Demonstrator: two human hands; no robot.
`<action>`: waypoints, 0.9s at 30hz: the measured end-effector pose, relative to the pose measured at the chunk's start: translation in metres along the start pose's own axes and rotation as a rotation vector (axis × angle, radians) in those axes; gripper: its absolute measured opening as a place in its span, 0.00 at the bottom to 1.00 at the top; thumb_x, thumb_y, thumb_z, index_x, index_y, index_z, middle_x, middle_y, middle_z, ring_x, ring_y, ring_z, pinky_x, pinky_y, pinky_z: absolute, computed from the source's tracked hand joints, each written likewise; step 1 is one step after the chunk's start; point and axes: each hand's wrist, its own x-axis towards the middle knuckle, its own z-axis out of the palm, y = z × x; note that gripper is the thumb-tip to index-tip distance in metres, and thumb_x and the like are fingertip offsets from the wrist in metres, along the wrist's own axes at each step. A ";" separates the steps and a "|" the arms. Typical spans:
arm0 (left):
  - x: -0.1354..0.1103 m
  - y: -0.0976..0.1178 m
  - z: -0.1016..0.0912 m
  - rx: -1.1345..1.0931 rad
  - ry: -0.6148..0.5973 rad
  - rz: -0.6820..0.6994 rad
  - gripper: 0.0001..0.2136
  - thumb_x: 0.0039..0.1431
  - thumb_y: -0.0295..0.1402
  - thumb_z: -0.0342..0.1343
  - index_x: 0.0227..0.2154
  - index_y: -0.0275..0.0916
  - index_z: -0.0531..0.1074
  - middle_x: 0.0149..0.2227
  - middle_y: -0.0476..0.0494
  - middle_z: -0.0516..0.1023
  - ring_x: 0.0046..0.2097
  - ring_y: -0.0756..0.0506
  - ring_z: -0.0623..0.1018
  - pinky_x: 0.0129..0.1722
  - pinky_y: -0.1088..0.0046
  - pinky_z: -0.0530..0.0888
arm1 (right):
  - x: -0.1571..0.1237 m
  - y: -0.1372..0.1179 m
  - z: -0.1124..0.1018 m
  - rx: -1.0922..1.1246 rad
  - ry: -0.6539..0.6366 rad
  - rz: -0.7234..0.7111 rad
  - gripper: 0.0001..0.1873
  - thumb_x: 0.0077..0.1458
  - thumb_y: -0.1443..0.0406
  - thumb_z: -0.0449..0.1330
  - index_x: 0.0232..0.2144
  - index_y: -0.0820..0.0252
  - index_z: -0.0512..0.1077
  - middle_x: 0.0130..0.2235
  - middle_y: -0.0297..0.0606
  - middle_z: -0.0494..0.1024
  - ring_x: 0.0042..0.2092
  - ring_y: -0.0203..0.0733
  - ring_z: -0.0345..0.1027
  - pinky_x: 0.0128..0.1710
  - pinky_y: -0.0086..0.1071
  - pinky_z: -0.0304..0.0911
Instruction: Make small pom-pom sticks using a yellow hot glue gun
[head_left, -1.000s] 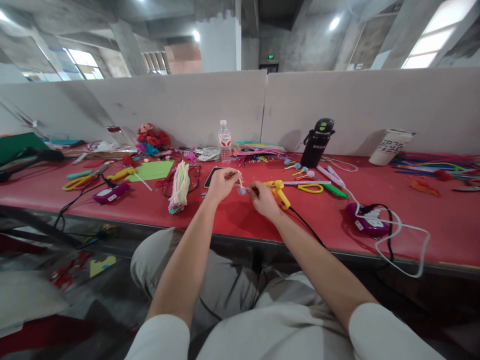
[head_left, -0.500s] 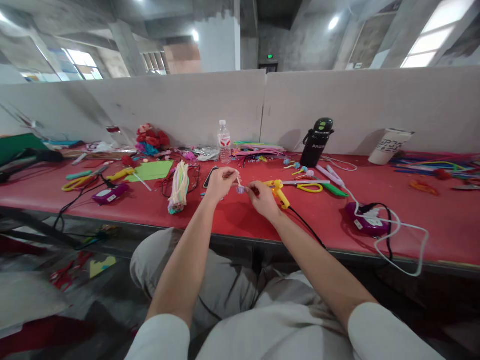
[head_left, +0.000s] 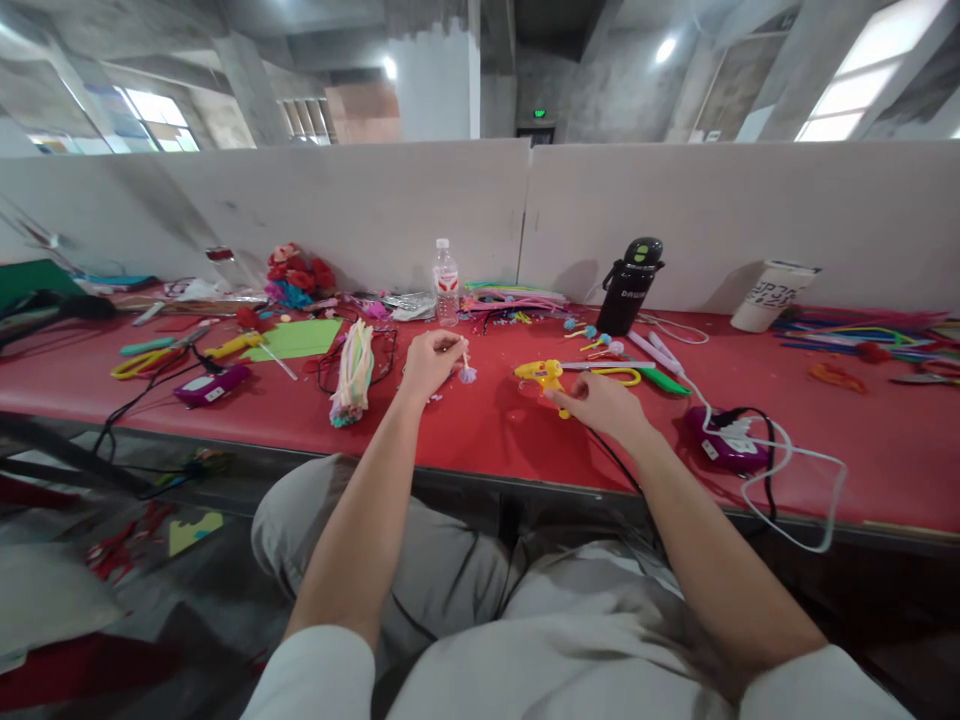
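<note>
My left hand (head_left: 429, 358) is raised a little over the red table (head_left: 487, 430) and pinches a thin stick tipped with a small purple pom-pom (head_left: 466, 374). My right hand (head_left: 604, 403) lies to the right, apart from the stick. It sits over the handle of a yellow glue gun (head_left: 541, 373), fingers curled round it. The gun's nozzle points left and its black cord runs back under my wrist.
Yellow scissors (head_left: 624, 376) and a green pen lie just beyond the gun. A pipe-cleaner bundle (head_left: 351, 372) lies left of my left hand. Further off are a water bottle (head_left: 445, 282), black flask (head_left: 634, 285), white cup (head_left: 772, 295) and purple power strip (head_left: 731, 442).
My right hand has let go of the pom-pom stick and moved right onto the glue gun's handle. My left hand keeps the stick, slightly further left.
</note>
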 end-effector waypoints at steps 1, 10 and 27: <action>0.001 -0.002 0.000 0.007 -0.001 0.002 0.13 0.49 0.40 0.63 0.31 0.35 0.76 0.29 0.43 0.79 0.30 0.46 0.79 0.30 0.70 0.79 | 0.007 0.002 0.002 -0.008 -0.015 -0.008 0.30 0.45 0.38 0.59 0.28 0.59 0.71 0.31 0.42 0.76 0.31 0.43 0.68 0.27 0.31 0.52; 0.004 -0.013 -0.003 0.081 -0.003 -0.040 0.10 0.51 0.39 0.61 0.30 0.36 0.76 0.29 0.43 0.78 0.28 0.47 0.79 0.29 0.71 0.78 | 0.042 -0.030 0.046 0.827 -0.221 -0.149 0.12 0.43 0.62 0.61 0.32 0.62 0.72 0.32 0.39 0.77 0.30 0.38 0.68 0.30 0.29 0.62; 0.002 -0.007 0.005 0.012 -0.033 -0.061 0.08 0.51 0.36 0.61 0.30 0.35 0.75 0.28 0.44 0.78 0.28 0.46 0.79 0.30 0.67 0.79 | 0.023 -0.043 0.049 1.021 -0.307 -0.107 0.05 0.35 0.64 0.58 0.17 0.61 0.69 0.19 0.32 0.68 0.23 0.33 0.59 0.24 0.28 0.54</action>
